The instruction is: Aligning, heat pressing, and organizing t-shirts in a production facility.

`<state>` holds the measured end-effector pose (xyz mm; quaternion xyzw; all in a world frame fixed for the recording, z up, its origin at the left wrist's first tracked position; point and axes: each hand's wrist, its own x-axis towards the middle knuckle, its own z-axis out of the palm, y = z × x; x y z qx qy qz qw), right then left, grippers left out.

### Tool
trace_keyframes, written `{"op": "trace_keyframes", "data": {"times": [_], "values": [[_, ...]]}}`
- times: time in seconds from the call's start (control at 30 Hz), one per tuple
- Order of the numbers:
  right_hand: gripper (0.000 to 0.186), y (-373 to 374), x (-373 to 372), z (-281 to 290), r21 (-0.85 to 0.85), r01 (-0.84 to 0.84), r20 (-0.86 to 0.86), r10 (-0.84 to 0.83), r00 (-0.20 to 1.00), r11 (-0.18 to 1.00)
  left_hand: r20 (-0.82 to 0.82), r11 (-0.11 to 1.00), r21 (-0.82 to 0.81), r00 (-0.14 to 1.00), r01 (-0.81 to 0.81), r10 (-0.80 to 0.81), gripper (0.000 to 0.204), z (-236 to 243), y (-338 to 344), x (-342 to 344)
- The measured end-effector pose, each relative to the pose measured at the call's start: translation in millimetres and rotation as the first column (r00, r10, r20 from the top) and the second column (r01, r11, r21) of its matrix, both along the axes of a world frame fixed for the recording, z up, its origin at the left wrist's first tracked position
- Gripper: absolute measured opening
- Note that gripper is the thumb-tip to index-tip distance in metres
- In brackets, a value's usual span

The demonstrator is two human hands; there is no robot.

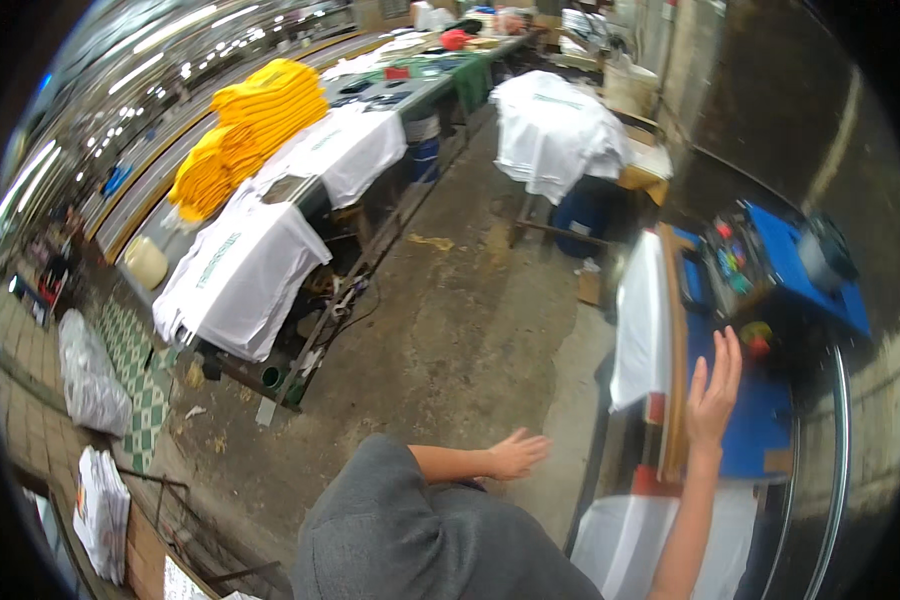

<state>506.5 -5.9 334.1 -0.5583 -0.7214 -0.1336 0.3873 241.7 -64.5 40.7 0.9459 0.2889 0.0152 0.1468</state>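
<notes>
My left hand (515, 455) hangs over the concrete floor, empty, fingers apart, just past my grey-clad body. My right hand (712, 395) is raised open beside a wooden-edged blue board (755, 435) at the right; whether it touches the board is unclear. A white cloth (638, 320) lies along the board's left side, and more white fabric (625, 540) lies below it near my right forearm. Behind the board, a blue tray (770, 240) holds small coloured items and a grey container (825, 255).
Long tables on the left bear printed white shirts (230, 270) and stacked yellow garments (265, 100). White shirts (555, 125) cover a stand over a blue drum (580, 220). Bare concrete floor (450, 330) runs between. A white plastic sack (90, 370) and folded items (100, 510) are at lower left.
</notes>
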Motion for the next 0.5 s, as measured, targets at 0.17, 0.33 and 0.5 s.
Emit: {"op": "trace_keyframes", "data": {"times": [0.17,0.33,0.5], "values": [[0.042,98,-31,-15,-0.078,0.178,0.127,-0.167,0.978,0.981,-0.618,0.667,-0.256,0.649,-0.700,0.444,0.036,-31,35,-201],[0.038,139,-31,-31,-0.112,0.489,0.414,-0.406,0.814,0.865,-0.623,0.213,-0.268,0.338,-0.940,0.706,0.028,-53,15,-363],[0.038,139,-31,-31,-0.159,0.553,0.418,-0.451,0.788,0.818,-0.665,0.269,-0.312,0.412,-0.911,0.623,0.029,-73,-18,-405]]}}
